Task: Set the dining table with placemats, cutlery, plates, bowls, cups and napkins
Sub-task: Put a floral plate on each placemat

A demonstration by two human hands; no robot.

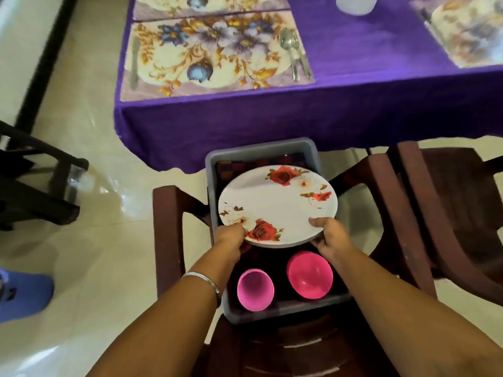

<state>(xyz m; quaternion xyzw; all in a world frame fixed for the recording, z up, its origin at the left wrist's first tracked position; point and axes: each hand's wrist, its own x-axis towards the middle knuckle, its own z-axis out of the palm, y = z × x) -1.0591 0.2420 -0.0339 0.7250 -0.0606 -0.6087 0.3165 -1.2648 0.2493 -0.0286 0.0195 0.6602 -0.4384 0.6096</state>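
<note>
A white plate with red roses (280, 202) is held over a grey tub (212, 159) that rests on a brown plastic chair. My left hand (230, 235) grips the plate's near left rim and my right hand (328, 235) grips its near right rim. In the tub's near end lie a pink cup (255, 289) and a pink bowl (309, 274). Beyond the tub, a floral placemat (212, 55) lies on the purple tablecloth (353, 104), with a spoon and fork (295, 54) on its right side and a knife (134, 65) on its left.
More floral placemats lie at the table's far left (206, 4) and far right (468, 31). A translucent white container (355, 4) stands at the top edge. Brown chairs (449, 213) stand stacked at the right, dark furniture (35, 175) at the left. A blue shoe (21, 295) is on the tiled floor.
</note>
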